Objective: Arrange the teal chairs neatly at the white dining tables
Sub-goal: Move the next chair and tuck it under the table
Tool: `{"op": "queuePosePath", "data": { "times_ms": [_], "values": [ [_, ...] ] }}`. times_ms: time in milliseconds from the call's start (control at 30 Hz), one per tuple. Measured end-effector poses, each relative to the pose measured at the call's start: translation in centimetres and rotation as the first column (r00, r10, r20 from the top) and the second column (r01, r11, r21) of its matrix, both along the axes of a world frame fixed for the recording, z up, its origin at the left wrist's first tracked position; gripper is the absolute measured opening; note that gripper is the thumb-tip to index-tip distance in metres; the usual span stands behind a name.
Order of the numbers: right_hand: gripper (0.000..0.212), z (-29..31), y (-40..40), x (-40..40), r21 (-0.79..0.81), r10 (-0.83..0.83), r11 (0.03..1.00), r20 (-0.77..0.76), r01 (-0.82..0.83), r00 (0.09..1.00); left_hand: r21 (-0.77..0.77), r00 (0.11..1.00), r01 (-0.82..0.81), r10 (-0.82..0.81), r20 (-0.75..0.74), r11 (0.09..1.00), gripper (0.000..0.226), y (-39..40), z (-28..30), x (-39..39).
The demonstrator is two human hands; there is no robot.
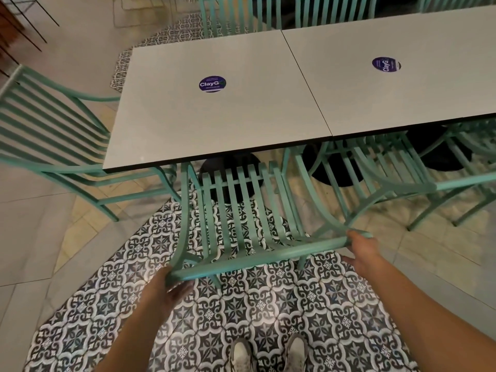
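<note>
A teal slatted chair (241, 218) stands right in front of me, its seat tucked under the near edge of the left white table (214, 124). My left hand (169, 288) grips the left end of the chair's top rail. My right hand (362, 251) holds the right end of that rail. A second white table (402, 84) butts against the first on the right. Another teal chair (381, 173) sits pushed in under that table. A third teal chair (53, 124) stands at the left end of the left table.
More teal chairs (233, 14) line the far side of the tables. Each tabletop carries a round purple sticker (212, 84). Black round table bases (230, 173) show beneath. Patterned black-and-white floor tiles (241, 318) lie under my shoes (268, 355); dark wire racks (16, 28) stand far left.
</note>
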State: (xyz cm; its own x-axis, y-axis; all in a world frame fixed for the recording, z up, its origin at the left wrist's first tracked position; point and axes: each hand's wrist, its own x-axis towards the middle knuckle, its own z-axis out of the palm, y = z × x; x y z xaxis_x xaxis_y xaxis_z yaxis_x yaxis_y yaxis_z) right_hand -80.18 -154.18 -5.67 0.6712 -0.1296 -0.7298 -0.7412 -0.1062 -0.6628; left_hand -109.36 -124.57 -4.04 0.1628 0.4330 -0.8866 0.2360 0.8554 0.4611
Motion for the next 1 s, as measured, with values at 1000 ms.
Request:
{"op": "queuePosePath", "data": {
  "times_ms": [1000],
  "values": [
    [0.015, 0.2, 10.8, 3.9, 0.037, 0.178, 0.984, -0.055, -0.176, 0.983, 0.100, 0.965, -0.249, 0.255, -0.053, 0.963, 0.026, 11.8, 0.1, 5.8]
  ]
}}
